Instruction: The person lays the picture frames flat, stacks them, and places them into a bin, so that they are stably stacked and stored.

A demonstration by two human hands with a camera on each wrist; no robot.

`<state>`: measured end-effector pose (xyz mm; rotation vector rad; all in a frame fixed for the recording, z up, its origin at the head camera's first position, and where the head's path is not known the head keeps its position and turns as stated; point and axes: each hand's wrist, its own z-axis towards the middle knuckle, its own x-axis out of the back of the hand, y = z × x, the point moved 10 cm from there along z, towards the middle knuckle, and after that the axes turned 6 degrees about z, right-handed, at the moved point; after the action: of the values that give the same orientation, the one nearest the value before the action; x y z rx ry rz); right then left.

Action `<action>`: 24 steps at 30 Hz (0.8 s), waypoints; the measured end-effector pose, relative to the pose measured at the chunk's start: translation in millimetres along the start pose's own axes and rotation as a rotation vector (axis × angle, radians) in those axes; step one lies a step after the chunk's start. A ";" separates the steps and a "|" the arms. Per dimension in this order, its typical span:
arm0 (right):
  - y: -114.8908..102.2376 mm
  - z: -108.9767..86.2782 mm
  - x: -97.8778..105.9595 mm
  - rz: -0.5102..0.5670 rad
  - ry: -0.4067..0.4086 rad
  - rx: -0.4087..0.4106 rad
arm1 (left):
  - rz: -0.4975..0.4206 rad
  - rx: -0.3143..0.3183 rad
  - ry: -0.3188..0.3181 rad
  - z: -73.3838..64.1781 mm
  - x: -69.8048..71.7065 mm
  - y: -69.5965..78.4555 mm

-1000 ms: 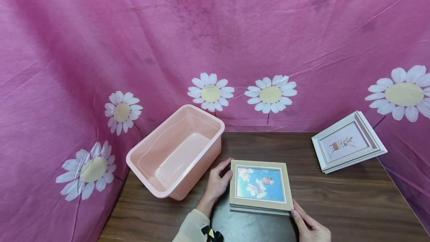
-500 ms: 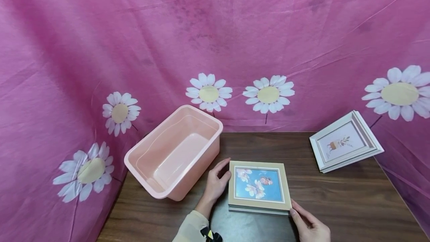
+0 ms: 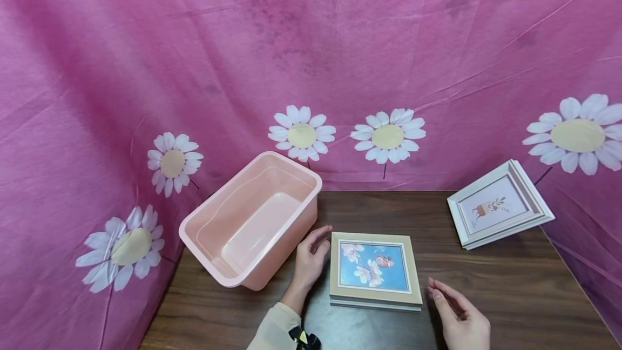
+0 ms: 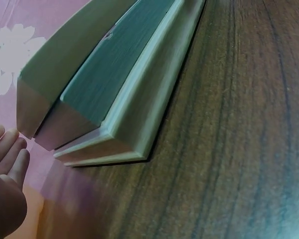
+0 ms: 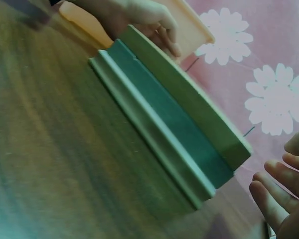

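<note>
A beige picture frame (image 3: 410, 263) holding a blue print of pale blossoms tops a stack on the wooden table. Below it, the wrist views show a green layer (image 5: 164, 114) and, at the bottom, a pale frame (image 4: 154, 89) with stepped moulding. Beside the stack's left edge is my left hand (image 3: 311, 258), fingers loosely bent and holding nothing. My right hand (image 3: 464, 317) is off the near right corner, a gap between its fingertips and the stack. In the right wrist view its fingers (image 5: 276, 191) are relaxed, with nothing in them.
A pink plastic bin (image 3: 252, 280) stands left of the stack, close to my left hand. Toward the back right, a white picture frame (image 3: 529, 217) with an animal print leans tilted. Behind the wooden table (image 3: 515, 285) hangs a pink cloth (image 3: 340, 42) printed with daisies.
My right hand has let go of the stack's near right corner and moved right. The left hand has drawn slightly left from the edge. The stack stays in place.
</note>
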<state>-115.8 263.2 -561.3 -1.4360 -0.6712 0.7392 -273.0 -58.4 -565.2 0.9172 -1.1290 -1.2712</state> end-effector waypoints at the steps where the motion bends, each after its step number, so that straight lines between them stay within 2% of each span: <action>1: -3.2 1.3 0.2 -0.016 -0.002 0.024 | 0.011 -0.010 0.004 0.3 0.3 1.7; 8: -26.9 10.9 4.9 -0.086 0.010 0.178 | 0.048 -0.047 0.005 3.5 -0.1 17.2; 15: -40.4 27.3 14.2 -0.015 0.030 0.176 | 0.029 -0.074 -0.019 8.6 -4.6 32.5; 24: -60.4 50.0 27.0 -0.009 0.050 0.219 | 0.016 -0.060 -0.099 14.0 -18.7 45.9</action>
<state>-135.7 315.5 -500.2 -1.2466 -0.5403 0.7432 -274.7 -33.8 -519.9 0.8068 -1.1669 -1.3417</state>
